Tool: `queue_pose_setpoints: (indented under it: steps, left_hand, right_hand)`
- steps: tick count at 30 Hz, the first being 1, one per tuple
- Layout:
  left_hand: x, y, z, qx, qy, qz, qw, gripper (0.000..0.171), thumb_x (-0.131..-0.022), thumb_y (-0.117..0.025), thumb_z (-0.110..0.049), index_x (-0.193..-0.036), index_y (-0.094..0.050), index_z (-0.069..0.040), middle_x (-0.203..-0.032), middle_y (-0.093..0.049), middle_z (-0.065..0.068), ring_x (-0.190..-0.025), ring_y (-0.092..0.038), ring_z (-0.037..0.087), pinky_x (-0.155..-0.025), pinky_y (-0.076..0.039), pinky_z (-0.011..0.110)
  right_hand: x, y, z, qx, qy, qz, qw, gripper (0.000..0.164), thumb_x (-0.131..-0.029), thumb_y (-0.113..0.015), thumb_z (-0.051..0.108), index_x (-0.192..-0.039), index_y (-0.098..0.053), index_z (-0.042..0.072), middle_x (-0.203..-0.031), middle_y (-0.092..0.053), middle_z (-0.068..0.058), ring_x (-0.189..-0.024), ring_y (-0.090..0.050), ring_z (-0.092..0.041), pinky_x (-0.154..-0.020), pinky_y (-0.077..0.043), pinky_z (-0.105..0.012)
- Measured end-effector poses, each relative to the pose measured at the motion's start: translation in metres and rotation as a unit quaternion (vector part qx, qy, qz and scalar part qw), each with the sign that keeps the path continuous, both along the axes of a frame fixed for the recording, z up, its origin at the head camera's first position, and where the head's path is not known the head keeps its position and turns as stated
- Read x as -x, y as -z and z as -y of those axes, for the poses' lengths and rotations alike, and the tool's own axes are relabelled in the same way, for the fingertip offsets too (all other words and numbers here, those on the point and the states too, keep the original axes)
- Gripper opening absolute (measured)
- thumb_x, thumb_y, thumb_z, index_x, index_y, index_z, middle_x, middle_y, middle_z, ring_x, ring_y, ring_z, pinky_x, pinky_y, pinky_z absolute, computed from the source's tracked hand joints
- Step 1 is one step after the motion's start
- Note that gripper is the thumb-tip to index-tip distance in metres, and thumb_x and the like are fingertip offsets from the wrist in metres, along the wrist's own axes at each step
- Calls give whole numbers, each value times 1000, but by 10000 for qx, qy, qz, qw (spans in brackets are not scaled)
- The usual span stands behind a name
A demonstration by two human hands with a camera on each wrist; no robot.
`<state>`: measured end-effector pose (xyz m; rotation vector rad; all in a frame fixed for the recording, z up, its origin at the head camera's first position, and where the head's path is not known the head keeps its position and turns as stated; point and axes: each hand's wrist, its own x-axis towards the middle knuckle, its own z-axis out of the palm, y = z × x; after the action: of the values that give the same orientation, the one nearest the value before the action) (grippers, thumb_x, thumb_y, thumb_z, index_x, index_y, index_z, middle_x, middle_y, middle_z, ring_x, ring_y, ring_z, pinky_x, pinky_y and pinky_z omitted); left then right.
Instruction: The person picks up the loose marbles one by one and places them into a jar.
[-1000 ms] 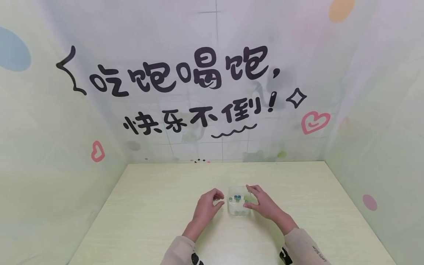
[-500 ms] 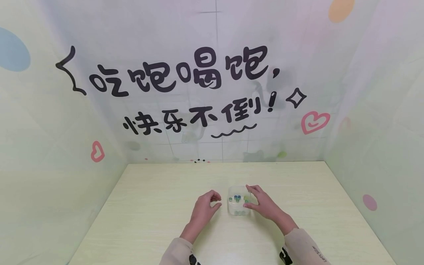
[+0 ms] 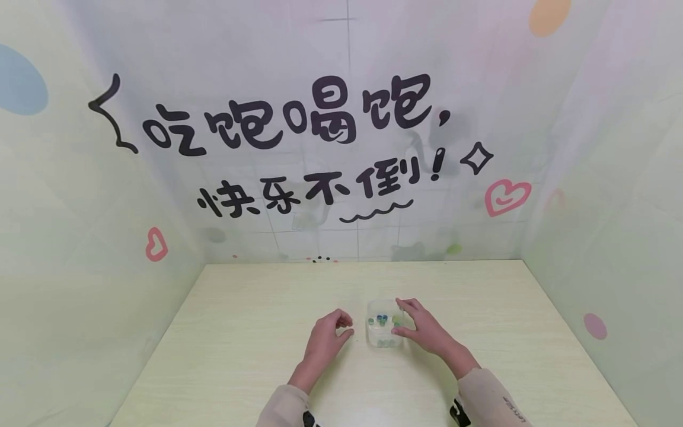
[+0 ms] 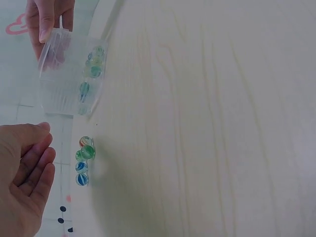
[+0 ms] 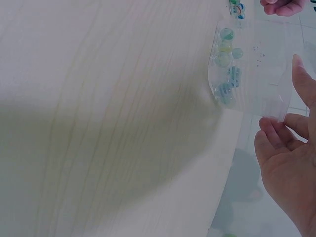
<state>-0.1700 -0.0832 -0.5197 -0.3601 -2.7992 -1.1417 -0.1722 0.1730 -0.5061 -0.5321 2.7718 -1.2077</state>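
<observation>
A clear plastic box (image 3: 385,338) stands on the table with several glass marbles (image 3: 382,318) inside, some blue, some green. My right hand (image 3: 425,328) holds it by the right side; in the right wrist view the right hand (image 5: 291,163) has its fingertips at the box's edge (image 5: 276,111). My left hand (image 3: 326,338) hovers left of the box, apart from it, fingers loosely curled and a gap to the thumb. Beneath the left hand (image 4: 24,177), in the left wrist view, several loose marbles (image 4: 85,158) lie on the table in a cluster.
The pale wooden table (image 3: 256,308) is enclosed by printed cloth walls (image 3: 80,237) on the left, right and back. Black lettering (image 3: 331,112) covers the back wall.
My left hand has drawn back to the left, slightly toward me, away from the box. The right hand and the box stay where they were.
</observation>
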Motion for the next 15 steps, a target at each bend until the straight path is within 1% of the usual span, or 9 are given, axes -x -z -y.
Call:
queue_pose_setpoints:
  steps: [7, 12, 15]
  left_hand:
    - [1, 4, 2, -66, 5, 8, 10000, 13, -88, -75, -11, -97, -67, -13, -95, -72, 0, -91, -68, 18, -81, -59, 31]
    - [1, 9, 3, -32, 5, -65, 10000, 12, -87, -76, -11, -95, -67, -12, -98, -73, 1, -89, -68, 16, -79, -59, 29]
    - [1, 10, 3, 1, -29, -37, 10000, 13, -86, -76, -12, -94, -66, -13, -99, -74, 1, -89, -68, 15, -78, -59, 28]
  right_hand:
    - [0, 0, 0, -24, 2, -39, 10000, 72, -92, -72, 22, -148, -38, -7, -139, -48, -24, -130, -49, -44, -109, -43, -60]
    - [0, 0, 0, 25, 13, 38, 10000, 71, -93, -71, 22, -148, -37, -7, -141, -47, -24, -132, -48, -44, -110, -42, -60]
    - [0, -1, 0, 28, -3, 25, 10000, 71, -93, -71, 22, -148, -37, -7, -141, -47, -25, -132, -48, -44, -110, -42, -60]
